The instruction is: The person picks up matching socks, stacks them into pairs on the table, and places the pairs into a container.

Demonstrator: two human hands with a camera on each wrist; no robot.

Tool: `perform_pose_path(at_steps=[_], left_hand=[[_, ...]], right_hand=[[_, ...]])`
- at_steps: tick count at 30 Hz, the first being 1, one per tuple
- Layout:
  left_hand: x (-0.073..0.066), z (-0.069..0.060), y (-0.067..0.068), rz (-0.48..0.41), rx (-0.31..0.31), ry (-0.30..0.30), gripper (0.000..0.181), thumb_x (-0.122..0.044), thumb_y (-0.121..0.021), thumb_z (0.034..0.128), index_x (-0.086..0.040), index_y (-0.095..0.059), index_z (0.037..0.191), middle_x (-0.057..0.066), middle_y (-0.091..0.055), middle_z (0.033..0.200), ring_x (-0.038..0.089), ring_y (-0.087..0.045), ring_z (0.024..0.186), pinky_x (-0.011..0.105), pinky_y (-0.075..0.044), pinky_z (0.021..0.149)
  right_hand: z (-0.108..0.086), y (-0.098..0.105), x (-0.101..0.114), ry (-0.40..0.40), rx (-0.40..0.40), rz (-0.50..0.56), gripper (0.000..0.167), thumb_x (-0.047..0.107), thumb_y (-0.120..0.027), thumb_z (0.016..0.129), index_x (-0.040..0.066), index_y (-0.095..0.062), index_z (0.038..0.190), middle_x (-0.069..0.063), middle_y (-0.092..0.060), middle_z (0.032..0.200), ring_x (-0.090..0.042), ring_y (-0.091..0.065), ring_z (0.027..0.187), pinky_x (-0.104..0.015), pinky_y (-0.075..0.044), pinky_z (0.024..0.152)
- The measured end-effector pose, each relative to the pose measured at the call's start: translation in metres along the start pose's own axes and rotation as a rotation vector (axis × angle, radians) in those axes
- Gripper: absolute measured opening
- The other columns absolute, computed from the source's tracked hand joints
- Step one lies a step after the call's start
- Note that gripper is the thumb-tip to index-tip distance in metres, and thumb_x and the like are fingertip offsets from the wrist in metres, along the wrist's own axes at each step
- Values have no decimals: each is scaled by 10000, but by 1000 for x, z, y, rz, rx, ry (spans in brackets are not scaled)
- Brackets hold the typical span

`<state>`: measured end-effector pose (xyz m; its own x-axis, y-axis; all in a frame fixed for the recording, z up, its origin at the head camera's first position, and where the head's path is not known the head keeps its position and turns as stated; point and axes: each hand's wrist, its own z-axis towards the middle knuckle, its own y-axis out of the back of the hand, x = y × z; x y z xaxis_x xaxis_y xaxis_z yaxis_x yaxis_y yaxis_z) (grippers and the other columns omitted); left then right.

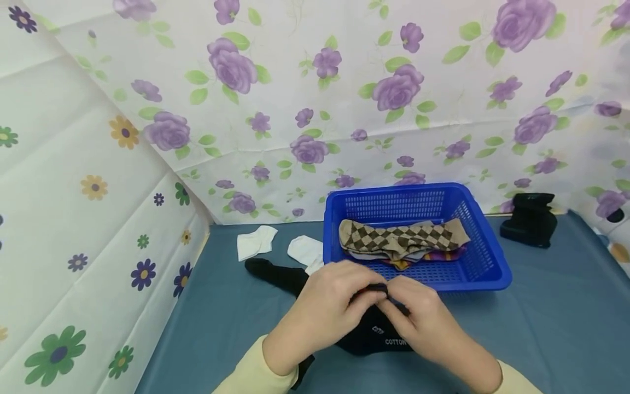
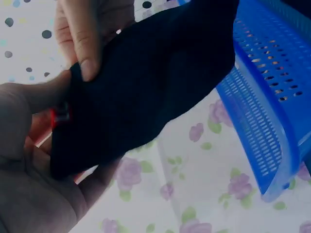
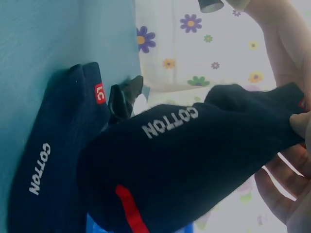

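Both hands meet in front of the basket in the head view, the left hand [image 1: 327, 309] and the right hand [image 1: 430, 323] pinching the cuff of a dark sock [image 1: 366, 334] between fingers and thumbs. White "COTTON" lettering and a red stripe show on the hanging sock [image 3: 184, 155] in the right wrist view. The left wrist view has the sock [image 2: 146, 82] spread out from the fingertips, a small red label at its cuff. A second dark sock [image 3: 63, 145] with a red "LC" label lies on the table. Another black sock [image 1: 280, 275] extends left from behind the left hand.
A blue basket [image 1: 499, 273] behind the hands holds patterned socks [image 1: 403, 238], a brown-and-beige checked one on top. White socks [image 1: 256, 242] lie left of it. A black object [image 1: 530, 221] stands at the right rear. Flowered sheets [image 1: 295, 98] hang behind and at left.
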<state>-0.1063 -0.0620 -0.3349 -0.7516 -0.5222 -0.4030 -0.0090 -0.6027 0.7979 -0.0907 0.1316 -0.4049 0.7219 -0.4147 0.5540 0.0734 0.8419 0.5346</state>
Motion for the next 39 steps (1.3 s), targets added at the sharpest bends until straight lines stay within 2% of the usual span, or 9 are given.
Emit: perform_pose_path(at_steps=[4,13,16,20,24,28,32,35,39], left_hand=[[1,-2,-4,32,5,19,150,-303,-551,941,-255,-678,1003,-139,-689,944,-55,-615,818,102,-477,718],[17,-12,14,-70,-161,134,128,-281,-562,937,-226,-651,1012,-138,-601,768,-40,-396,516,111,-364,515],[26,-16,20,-113,-169,192,135,-292,-545,944,-237,-639,1022,-130,-548,719,9,-349,501,159,-343,489],[40,-24,20,-173,-174,236,124,-281,-545,942,-229,-626,1021,-94,-600,800,38,-392,537,184,-369,504],[51,-33,15,-228,-198,268,92,-269,-590,914,-217,-623,982,-49,-615,776,54,-419,541,190,-384,491],[58,-43,9,-239,-194,325,90,-291,-639,874,-242,-614,945,-61,-531,640,47,-401,512,192,-374,467],[63,-55,2,-236,-126,398,94,-305,-648,866,-278,-599,941,-103,-436,584,28,-375,490,198,-364,459],[67,-60,-4,-241,-80,438,95,-304,-635,878,-281,-592,960,-102,-417,591,32,-375,498,204,-363,468],[72,-68,-11,-268,9,520,110,-311,-616,892,-290,-584,996,-78,-449,611,44,-412,495,212,-392,478]], right_hand=[[-9,-3,-1,-87,50,59,188,110,-662,865,273,-584,917,169,-543,784,38,-432,631,-126,-389,555],[-36,5,-16,-349,137,75,132,303,-650,870,342,-653,995,178,-666,928,15,-634,793,-196,-523,640],[-39,12,-19,-386,117,21,134,313,-650,869,363,-647,993,191,-655,892,33,-559,640,-193,-487,559],[-38,18,-23,-395,52,-56,165,290,-671,856,357,-640,1004,161,-634,784,2,-420,503,-187,-408,471],[-38,21,-23,-404,-39,-68,247,233,-696,841,333,-630,1057,138,-627,764,7,-445,491,-168,-394,445],[-40,21,-24,-331,-202,-34,345,33,-720,791,204,-628,1077,71,-650,904,15,-508,576,-121,-400,491],[-45,19,-27,-173,-313,52,330,-156,-683,734,114,-660,923,-61,-658,974,-36,-595,754,-105,-445,591],[-48,20,-31,-87,-289,63,386,-225,-657,699,137,-706,823,-106,-669,955,-73,-629,820,-92,-476,671],[-53,21,-34,-150,-150,-9,446,-211,-682,685,198,-740,856,-23,-687,950,-51,-635,883,-79,-480,731]])
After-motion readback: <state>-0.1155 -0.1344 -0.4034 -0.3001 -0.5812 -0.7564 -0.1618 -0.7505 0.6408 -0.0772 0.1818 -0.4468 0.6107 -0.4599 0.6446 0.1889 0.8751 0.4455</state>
